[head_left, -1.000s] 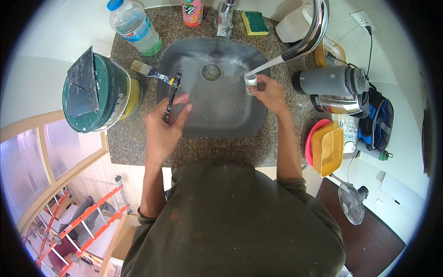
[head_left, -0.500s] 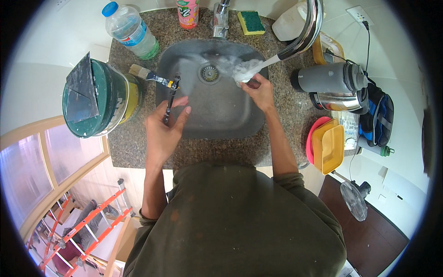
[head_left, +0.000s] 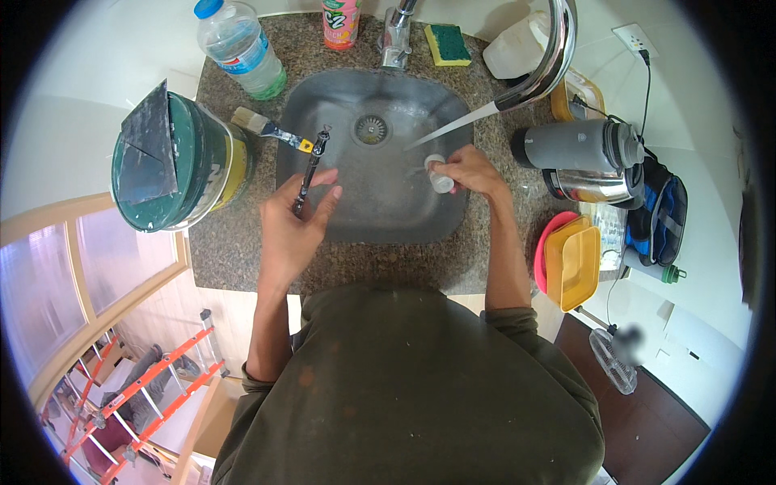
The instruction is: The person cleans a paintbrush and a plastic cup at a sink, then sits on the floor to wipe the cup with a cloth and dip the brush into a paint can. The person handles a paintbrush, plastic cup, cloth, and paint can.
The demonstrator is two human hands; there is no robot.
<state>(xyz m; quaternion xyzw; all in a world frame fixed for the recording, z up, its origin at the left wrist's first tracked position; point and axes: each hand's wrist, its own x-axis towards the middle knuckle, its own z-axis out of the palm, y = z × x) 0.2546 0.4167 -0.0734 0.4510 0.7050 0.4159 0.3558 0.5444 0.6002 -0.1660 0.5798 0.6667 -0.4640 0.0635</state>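
A slim black tool (head_left: 311, 168) with a metallic tip, its exact kind unclear, rests in my left hand (head_left: 293, 226), fingers closed around its lower end. It points up over the left part of the grey sink (head_left: 380, 218). At the sink's right side, my right hand (head_left: 478, 172) grips a small translucent white cup (head_left: 440, 174), tilted and below the running water (head_left: 453, 128). The stream leaves the curved chrome faucet (head_left: 558, 61) and falls into the basin, apart from the cup. A paintbrush (head_left: 271, 129) lies across the sink's left rim.
A green-lidded bucket (head_left: 210, 182) with a flat dark blade (head_left: 149, 149) stands at left. Behind the sink are a plastic bottle (head_left: 246, 56), a pink bottle (head_left: 341, 23) and a sponge (head_left: 449, 44). A grey flask (head_left: 566, 145) and yellow containers (head_left: 575, 263) are at right.
My right hand has drawn the cup out of the stream, toward me, and tipped it. The splashing foam around it is gone. My left hand keeps its hold on the black tool.
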